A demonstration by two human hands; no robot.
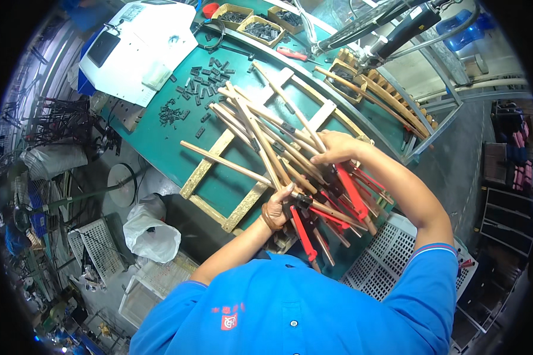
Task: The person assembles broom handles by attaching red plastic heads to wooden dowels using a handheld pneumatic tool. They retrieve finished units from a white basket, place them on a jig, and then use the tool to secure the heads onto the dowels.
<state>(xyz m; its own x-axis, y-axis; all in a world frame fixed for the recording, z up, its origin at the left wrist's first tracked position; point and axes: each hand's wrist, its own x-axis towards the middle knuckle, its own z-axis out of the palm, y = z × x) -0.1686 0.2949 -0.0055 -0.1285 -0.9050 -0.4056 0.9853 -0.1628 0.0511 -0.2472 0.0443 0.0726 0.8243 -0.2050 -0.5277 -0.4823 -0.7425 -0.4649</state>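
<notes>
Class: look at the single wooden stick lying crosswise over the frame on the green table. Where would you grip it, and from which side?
Probably grip the wooden stick near its free left end, coming from above. That end lies bare over the wooden frame; its right end runs under the stick bundle by the left hand.
</notes>
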